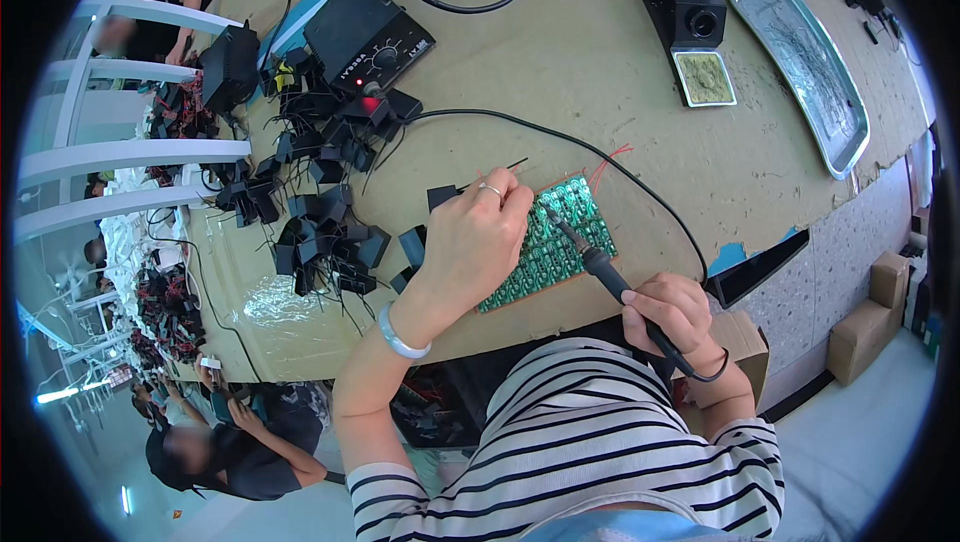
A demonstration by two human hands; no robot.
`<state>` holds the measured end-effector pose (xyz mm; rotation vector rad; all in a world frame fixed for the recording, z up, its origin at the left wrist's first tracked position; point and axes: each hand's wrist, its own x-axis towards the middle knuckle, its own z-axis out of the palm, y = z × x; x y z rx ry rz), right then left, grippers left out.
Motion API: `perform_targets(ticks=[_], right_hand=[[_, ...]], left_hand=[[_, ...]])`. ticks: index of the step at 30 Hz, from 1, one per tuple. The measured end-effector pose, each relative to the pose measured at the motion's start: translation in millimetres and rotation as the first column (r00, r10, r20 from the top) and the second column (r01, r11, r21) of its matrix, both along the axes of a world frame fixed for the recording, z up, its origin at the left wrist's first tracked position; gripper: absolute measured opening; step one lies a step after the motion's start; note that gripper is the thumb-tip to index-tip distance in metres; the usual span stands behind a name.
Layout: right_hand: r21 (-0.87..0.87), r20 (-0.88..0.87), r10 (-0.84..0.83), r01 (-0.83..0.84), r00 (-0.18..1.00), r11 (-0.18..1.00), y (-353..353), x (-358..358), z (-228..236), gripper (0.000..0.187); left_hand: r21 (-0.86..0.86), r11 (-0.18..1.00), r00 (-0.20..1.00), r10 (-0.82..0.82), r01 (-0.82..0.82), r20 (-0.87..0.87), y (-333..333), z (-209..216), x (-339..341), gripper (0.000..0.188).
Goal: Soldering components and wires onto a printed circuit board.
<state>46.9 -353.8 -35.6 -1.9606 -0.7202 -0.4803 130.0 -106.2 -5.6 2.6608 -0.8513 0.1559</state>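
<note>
A green circuit board panel [548,252] lies flat on the table near its front edge. My right hand [668,314] is closed round the handle of a soldering iron [606,270], whose tip points at the upper part of the board. Over the board's left side, my left hand [482,232] is closed with its fingers pinched together. A thin dark wire [514,164] sticks out beyond those fingers, and a small black box-shaped part [440,197] sits beside them. The pinching fingertips hide where the wire meets the board.
Several black box-shaped parts with wires [325,232] are heaped to the left. Behind them stands a black soldering station [370,37]. Its cable [600,147] loops across the table. An iron stand with sponge [700,42] and a metal tray [805,72] are at the right. Other people work at far left.
</note>
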Motion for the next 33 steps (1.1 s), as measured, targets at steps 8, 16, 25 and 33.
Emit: perform_targets(ticks=[8, 16, 25, 33], right_hand=[[0.034, 0.053, 0.005, -0.007, 0.999, 0.999, -11, -6, -1, 0.025], [0.054, 0.041, -0.091, 0.088, 0.995, 0.995, -17, -13, -3, 0.023], [0.064, 0.036, -0.085, 0.082, 0.996, 0.995, -19, -13, -2, 0.023], [0.057, 0.055, -0.094, 0.090, 0.994, 0.994, -22, -13, 1, 0.022]], left_hand=[[0.000, 1.000, 1.000, -0.003, 0.003, 0.006, 0, 0, 0, 0.009], [-0.003, 1.000, 0.997, -0.009, 0.009, 0.075, -2, -1, -1, 0.009], [0.004, 1.000, 0.999, 0.001, -0.001, 0.052, -4, 0, -2, 0.010], [-0.108, 0.991, 0.995, 0.086, -0.080, 0.047, -3, 10, -3, 0.009]])
